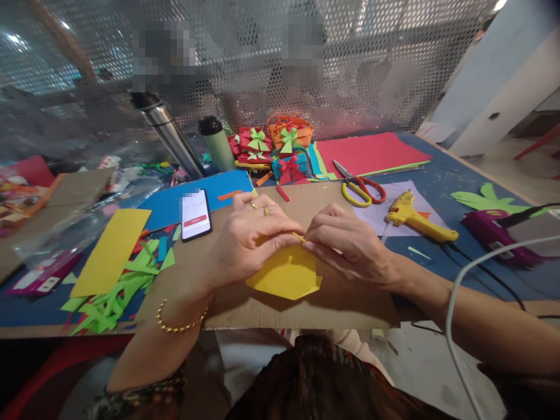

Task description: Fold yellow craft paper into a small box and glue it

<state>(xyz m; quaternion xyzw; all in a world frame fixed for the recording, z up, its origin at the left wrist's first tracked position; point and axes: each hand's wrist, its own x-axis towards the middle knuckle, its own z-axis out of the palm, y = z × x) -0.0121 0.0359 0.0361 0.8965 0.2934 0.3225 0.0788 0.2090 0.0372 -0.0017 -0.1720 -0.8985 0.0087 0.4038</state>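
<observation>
L hand & R hand both pinch yellow paper piece, ctr of frame, over cardboard. Poss. risk: uneven pull btwn hands might tear/crease top edge; slack pinch might let it slip.

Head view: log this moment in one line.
left hand: holding yellow paper | right hand: pinching its edge | underneath: cardboard | glue gun: near scissors, unheld

Setting: paper-craft workshop. Scissors and glue gun are lying towards three o'clock; green paper offcuts are littering eight o'clock; perforated screen is standing at twelve.
</observation>
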